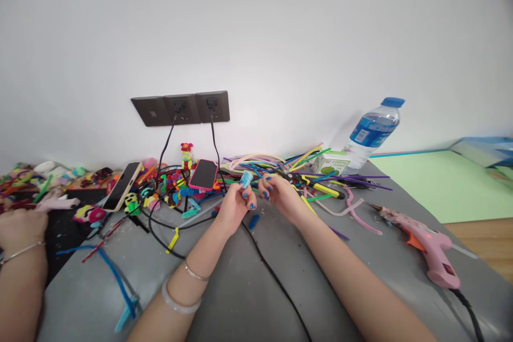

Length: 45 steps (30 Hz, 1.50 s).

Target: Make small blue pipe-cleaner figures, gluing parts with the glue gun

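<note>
My left hand (237, 207) pinches a small light blue fuzzy piece (246, 179), apparently folded pipe cleaner, which sticks up above its fingertips. Just to the right, apart from that piece, my right hand (282, 197) has its fingers curled together; whatever they may hold is too small to make out. On the grey table (256, 288) below the hands lies a short dark blue fuzzy piece (254, 220). Behind them spreads a heap of coloured pipe cleaners (256, 161), with yellow-and-black handled pliers (326, 188) on the right side.
A pink glue gun (430, 248) lies at right, its cord trailing off the front. A water bottle (371, 133) and a green-white box (331, 163) stand behind. Two phones (203, 175), small fuzzy figures and black cables occupy the left. Another person's hand (22, 230) rests far left.
</note>
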{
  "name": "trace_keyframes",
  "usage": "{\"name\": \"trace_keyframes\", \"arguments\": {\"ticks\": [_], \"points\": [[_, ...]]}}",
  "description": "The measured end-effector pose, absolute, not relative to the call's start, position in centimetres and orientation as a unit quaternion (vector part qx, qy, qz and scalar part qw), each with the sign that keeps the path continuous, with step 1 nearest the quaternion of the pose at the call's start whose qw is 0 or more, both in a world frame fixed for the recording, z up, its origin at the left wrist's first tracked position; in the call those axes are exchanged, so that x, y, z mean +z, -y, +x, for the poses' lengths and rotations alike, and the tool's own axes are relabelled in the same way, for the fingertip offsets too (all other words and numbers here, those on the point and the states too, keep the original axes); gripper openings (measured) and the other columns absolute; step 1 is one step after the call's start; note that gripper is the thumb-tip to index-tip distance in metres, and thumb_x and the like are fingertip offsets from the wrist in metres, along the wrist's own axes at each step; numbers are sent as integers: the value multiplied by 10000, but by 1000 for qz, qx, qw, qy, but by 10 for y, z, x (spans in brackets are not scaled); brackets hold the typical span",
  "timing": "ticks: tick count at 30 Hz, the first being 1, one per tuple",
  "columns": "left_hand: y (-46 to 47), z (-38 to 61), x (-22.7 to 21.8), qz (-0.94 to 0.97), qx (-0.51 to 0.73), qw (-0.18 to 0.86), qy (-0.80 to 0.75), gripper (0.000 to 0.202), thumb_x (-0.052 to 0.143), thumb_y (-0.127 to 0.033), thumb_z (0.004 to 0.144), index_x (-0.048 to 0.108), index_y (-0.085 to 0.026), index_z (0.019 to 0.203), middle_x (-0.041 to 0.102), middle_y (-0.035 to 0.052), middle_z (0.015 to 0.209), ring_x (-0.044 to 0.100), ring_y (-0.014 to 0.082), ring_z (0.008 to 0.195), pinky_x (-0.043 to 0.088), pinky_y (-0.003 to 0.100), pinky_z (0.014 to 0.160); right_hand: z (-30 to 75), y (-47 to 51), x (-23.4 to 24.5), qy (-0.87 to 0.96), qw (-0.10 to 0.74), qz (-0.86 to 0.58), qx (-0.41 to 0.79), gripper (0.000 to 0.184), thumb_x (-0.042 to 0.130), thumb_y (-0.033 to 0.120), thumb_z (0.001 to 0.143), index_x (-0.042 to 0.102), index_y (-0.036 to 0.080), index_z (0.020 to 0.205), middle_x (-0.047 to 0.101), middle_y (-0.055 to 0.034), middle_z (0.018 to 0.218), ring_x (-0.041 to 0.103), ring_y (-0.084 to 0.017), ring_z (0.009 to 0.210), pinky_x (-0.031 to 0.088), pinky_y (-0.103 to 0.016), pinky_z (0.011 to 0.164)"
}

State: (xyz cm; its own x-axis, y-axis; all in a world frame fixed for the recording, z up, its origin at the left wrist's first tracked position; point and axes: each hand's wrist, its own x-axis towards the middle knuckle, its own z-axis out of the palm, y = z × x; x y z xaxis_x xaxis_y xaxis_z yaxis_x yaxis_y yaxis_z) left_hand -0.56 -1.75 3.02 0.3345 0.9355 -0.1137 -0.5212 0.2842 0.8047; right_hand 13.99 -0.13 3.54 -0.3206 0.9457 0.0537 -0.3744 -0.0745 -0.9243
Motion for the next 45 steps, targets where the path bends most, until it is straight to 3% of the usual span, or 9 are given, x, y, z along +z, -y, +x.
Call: {"name": "trace_keyframes", "arguments": {"ticks": [5,11,16,22,29,35,39,45], "points": [[18,-5,34,332,488,747,-305,376,372,-400,888,354,-212,563,342,-23,456,335,124,481,352,252,561,148,-8,25,573,509,-424,483,429,524,393,849,381,223,483,420,17,508,386,-129,517,295,-280,521],[17,-5,35,345,480,738,-326,380,357,-437,886,325,-216,578,324,-27,472,315,125,485,356,257,563,149,-6,27,614,515,-426,420,464,515,505,895,426,218,542,419,31,506,366,-119,502,294,-283,530],[17,1,26,393,460,712,-357,318,380,-407,866,370,-213,614,385,-27,480,341,118,493,346,240,551,140,2,30,621,504,-370,472,340,587,503,875,495,212,726,494,40,606,452,-112,514,366,-258,525],[17,5,15,477,477,627,-390,400,488,-534,867,414,-203,656,411,-45,532,349,99,497,276,245,507,134,7,26,625,470,-332,528,312,555,492,914,463,224,785,597,22,632,613,-157,511,497,-301,547],[18,3,14,506,468,611,-389,463,486,-612,862,401,-210,648,403,-41,536,337,110,511,265,265,528,136,7,26,643,465,-340,505,192,514,316,911,446,238,750,557,36,620,600,-155,512,486,-293,544],[24,2,17,552,474,519,-448,366,523,-509,875,502,-199,681,461,-22,593,385,134,555,272,272,557,137,9,29,672,449,-395,438,157,484,192,852,473,227,700,554,31,594,558,-155,556,431,-272,565],[24,0,19,574,470,490,-458,273,541,-412,879,547,-199,709,494,-15,608,414,148,577,280,269,572,137,9,31,686,439,-414,407,174,480,188,833,495,211,661,569,24,594,530,-149,571,401,-262,569],[23,0,19,567,470,511,-442,386,542,-486,871,475,-199,621,471,-23,561,403,134,547,280,269,564,135,8,33,635,432,-361,529,195,505,265,830,521,200,647,619,8,589,602,-160,561,471,-280,580]]}}
